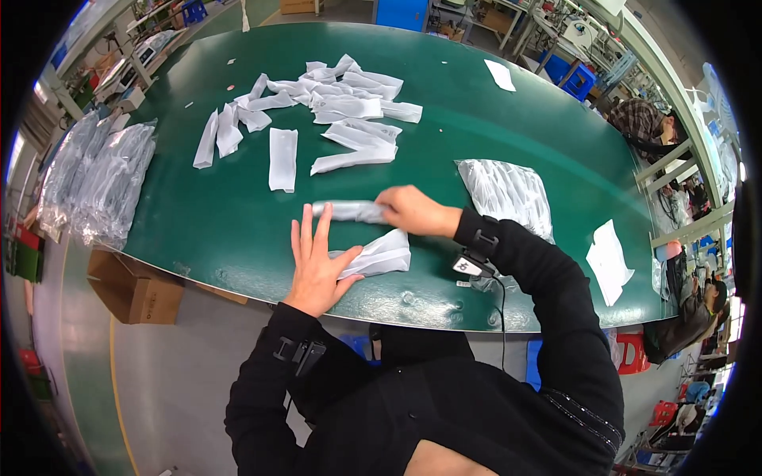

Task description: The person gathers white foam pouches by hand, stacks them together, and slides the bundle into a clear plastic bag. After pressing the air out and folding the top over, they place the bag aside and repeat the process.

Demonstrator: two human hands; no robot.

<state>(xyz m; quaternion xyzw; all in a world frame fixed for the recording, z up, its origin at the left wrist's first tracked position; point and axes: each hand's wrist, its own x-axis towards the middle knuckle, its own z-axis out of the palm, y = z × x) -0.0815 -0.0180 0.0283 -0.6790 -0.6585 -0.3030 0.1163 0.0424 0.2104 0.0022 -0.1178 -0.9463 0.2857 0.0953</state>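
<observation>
My left hand (316,268) rests with its fingers spread, its fingertips by the left end of a narrow white strip (345,211). Its thumb and palm side touch a wider, pleated white piece (382,255) of thin, slightly see-through material. Closed on the right end of the narrow strip is my right hand (417,211), slightly blurred, with its fingertips partly hidden. Just beyond lies a flat white rectangular piece (282,160). A loose heap of similar folded white pieces (337,94) spreads over the far middle of the table.
The green table (556,135) carries a clear bag of white pieces (506,194) to the right and stacked clear bags (103,178) at the left edge. White paper (609,262) lies near the right edge. A cardboard box (139,289) stands below left. Other people sit beyond the right side.
</observation>
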